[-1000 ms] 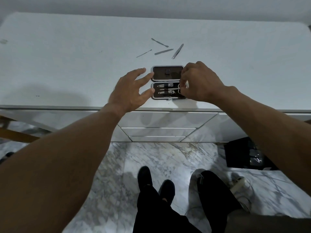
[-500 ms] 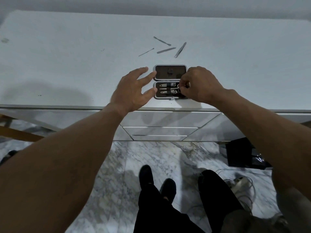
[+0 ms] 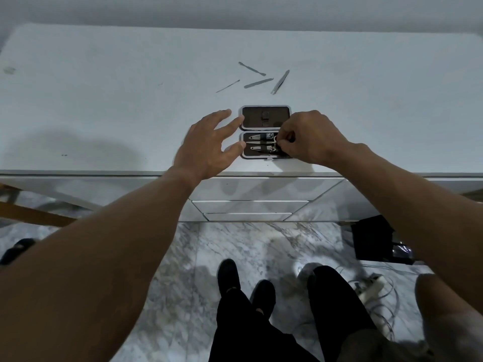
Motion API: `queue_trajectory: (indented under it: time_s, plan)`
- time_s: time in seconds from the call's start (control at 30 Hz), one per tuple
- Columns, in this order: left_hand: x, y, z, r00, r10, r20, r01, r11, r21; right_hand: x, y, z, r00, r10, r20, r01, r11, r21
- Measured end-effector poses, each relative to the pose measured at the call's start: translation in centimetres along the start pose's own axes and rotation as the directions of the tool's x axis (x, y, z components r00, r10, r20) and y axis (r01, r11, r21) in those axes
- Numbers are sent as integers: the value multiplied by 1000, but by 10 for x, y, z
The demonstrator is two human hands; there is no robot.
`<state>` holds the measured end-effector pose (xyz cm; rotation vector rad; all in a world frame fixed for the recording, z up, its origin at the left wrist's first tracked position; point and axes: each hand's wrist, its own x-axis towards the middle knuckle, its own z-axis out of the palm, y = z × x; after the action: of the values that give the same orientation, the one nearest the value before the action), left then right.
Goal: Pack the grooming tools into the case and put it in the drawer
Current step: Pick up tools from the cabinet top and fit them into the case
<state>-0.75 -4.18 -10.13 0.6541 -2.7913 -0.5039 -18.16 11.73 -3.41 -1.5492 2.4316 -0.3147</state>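
White dresser top [image 3: 104, 113], open case [image 3: 265, 117] laid near its front edge. Case steadied at left by spread left hand [image 3: 209, 147]; ring-handled tool [image 3: 275, 139] pinched by right hand [image 3: 311, 138], to be pressed flat into slot. Four loose tools [image 3: 257, 83] lie beyond.

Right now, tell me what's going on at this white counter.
A person is packing a grooming kit. The open case lies near the front edge of the countertop. The left hand, fingers straight, steadies its left side; the right hand pinches a small metal tool at the right end of the lower half, beside two seated clippers. Four slim tools lie loose farther back. The drawers below are shut.
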Motion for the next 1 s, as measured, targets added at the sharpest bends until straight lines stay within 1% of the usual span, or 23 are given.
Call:
queue_trajectory:
  time_s: [0.1, 0.2, 0.4, 0.7, 0.77, 0.9, 1.0]
  plan:
    - [0, 0, 0, 1000, 5, 10, -5, 1000, 12, 0, 2, -2, 1000, -14, 15, 14, 1000, -3]
    - [-1, 0, 0, 1000, 12, 14, -12, 1000, 12, 2, 3, -8, 1000, 8, 17, -8, 1000, 12]
    - [-2, 0, -1, 999, 37, 1, -37, 999, 13, 24, 2, -23, 989, 138, -60, -137, 990, 12]
    - [1, -1, -5, 996, 93, 16, -92, 996, -13, 73, 2, -24, 941, 333, -50, -331, 942, 53]
    - [4, -1, -7, 994, 102, 25, -102, 995, -5, 82, -1, -22, 937, 344, -59, -339, 937, 86]
    - [12, -10, -19, 982, 142, 125, -149, 987, 52, 96, -5, -11, 938, 345, -40, -341, 936, 85]
    - [17, -20, -20, 976, 200, 89, -203, 979, 25, 103, -4, -8, 940, 340, -15, -339, 939, 54]
